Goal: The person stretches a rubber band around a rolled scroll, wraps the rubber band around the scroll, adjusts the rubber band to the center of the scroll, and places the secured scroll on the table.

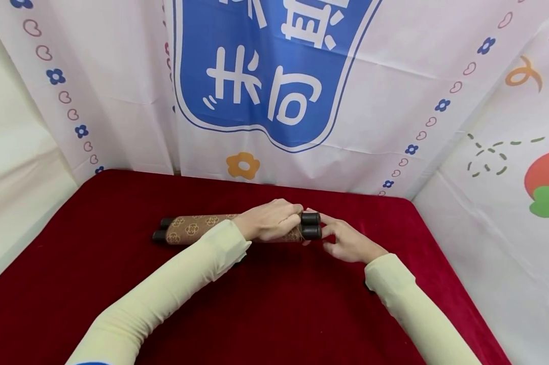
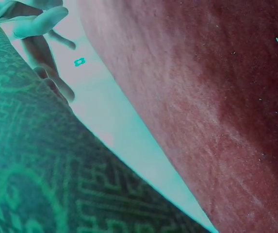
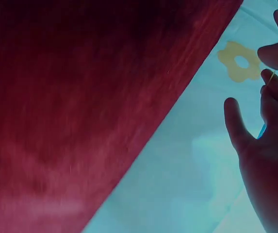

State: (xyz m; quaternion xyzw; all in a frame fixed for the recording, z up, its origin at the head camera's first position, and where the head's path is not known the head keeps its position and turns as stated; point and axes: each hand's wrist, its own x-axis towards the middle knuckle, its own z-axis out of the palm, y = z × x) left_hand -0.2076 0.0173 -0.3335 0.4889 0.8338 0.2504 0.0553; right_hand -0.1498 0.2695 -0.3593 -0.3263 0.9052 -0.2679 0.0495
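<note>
A rolled scroll (image 1: 192, 229) in brown patterned cloth, with dark rod ends (image 1: 311, 232) showing at both ends, lies across the red-covered table in the head view. My left hand (image 1: 270, 219) grips the roll near its right end. Just beyond that end is my right hand (image 1: 347, 241), its fingers reaching around the rod ends. A thin cord (image 3: 271, 77) shows at its fingertips in the right wrist view, seemingly pinched there. Close up in the left wrist view, the scroll's cloth (image 2: 41, 145) fills the lower left, with fingers beyond it.
Red velvet (image 1: 274, 314) covers the table. White printed curtains (image 1: 133, 91) stand behind and on both sides, with a large blue panel (image 1: 256, 116) at the back. The table's back edge runs a short way behind the scroll.
</note>
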